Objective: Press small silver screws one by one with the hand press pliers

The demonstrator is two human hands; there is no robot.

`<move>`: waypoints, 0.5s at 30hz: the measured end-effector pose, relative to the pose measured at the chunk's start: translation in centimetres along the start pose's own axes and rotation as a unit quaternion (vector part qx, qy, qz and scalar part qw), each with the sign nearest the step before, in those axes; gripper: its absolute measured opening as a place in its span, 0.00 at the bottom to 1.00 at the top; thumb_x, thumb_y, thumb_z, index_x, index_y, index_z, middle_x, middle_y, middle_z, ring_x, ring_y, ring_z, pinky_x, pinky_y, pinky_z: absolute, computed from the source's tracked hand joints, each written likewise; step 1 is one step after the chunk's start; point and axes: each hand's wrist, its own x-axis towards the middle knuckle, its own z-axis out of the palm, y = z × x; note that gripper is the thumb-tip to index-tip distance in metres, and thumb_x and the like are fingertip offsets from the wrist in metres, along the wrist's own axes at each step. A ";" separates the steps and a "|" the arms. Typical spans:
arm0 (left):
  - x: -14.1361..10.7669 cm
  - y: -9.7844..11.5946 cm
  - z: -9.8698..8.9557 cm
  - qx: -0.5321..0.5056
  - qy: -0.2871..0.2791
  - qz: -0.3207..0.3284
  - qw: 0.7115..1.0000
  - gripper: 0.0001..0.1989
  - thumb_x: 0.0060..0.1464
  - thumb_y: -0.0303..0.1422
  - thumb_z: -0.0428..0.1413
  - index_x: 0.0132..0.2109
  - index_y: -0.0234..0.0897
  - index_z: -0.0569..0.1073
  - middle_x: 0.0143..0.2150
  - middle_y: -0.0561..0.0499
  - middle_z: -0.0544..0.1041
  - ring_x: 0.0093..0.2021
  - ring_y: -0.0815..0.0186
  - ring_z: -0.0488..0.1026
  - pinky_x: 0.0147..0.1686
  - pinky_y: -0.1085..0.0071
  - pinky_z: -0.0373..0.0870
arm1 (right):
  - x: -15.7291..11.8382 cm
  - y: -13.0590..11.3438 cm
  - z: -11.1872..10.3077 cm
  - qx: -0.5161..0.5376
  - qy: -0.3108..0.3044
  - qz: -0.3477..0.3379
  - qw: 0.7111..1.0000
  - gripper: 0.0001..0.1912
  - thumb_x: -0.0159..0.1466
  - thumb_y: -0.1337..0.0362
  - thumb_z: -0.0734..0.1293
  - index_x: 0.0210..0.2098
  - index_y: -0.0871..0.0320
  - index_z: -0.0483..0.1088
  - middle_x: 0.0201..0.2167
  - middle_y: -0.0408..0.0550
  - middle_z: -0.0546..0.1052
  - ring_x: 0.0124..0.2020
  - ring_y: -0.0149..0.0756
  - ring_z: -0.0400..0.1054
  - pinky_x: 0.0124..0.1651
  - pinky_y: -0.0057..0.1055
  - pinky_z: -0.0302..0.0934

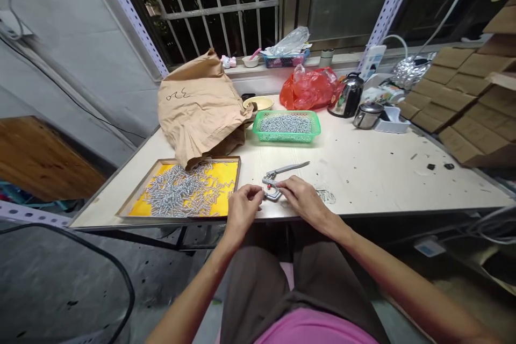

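2 hands at the near edge of the table [363, 172]. Left hand [256, 193]: fingertips pinched nearly closed; whether they hold a small piece cannot be told. Right hand [281, 187]: fingers closed on the metal hand tool [274, 194], which lies between the hands. Left: yellow-lined tray [226, 172] of small metal pieces [173, 188]. Far: green basket [286, 138], similarly filled.

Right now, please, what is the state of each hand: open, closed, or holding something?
Left hand: fingertips close together beside the metal hand tool; fully closed or holding something, cannot be told.
Right hand: grip closed on that tool.
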 end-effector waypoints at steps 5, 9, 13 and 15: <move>2.4 -1.2 -0.8 -0.069 0.007 -0.072 0.995 0.07 0.42 0.32 0.58 0.30 0.32 0.72 0.24 0.54 0.71 0.22 0.72 0.69 0.19 0.76 0.70 | -0.6 2.7 -0.4 -0.220 -0.069 0.042 0.972 0.11 0.65 0.65 0.61 0.44 0.58 0.71 0.39 0.53 0.70 0.41 0.41 0.61 0.43 0.35 0.58; 3.0 -1.3 -0.6 -0.081 -0.012 -0.090 0.993 0.09 0.40 0.30 0.59 0.33 0.31 0.74 0.22 0.55 0.70 0.19 0.74 0.67 0.17 0.78 0.67 | -0.5 3.6 -0.3 -0.275 -0.101 0.049 0.955 0.10 0.66 0.64 0.61 0.42 0.57 0.72 0.39 0.52 0.71 0.41 0.42 0.60 0.41 0.35 0.55; 3.2 -1.0 0.4 -0.103 -0.032 -0.119 0.987 0.09 0.42 0.30 0.60 0.33 0.30 0.75 0.20 0.55 0.70 0.19 0.74 0.66 0.17 0.79 0.64 | -0.1 4.2 -0.6 -0.265 -0.113 0.028 0.957 0.12 0.67 0.65 0.58 0.39 0.57 0.73 0.37 0.51 0.71 0.40 0.39 0.60 0.41 0.33 0.54; 3.4 -0.8 0.8 -0.124 -0.047 -0.134 0.982 0.08 0.43 0.32 0.60 0.31 0.30 0.73 0.20 0.54 0.70 0.19 0.75 0.65 0.17 0.80 0.64 | 0.0 4.6 -0.7 -0.260 -0.110 0.014 0.959 0.12 0.67 0.65 0.58 0.38 0.58 0.73 0.35 0.50 0.71 0.38 0.38 0.60 0.40 0.33 0.53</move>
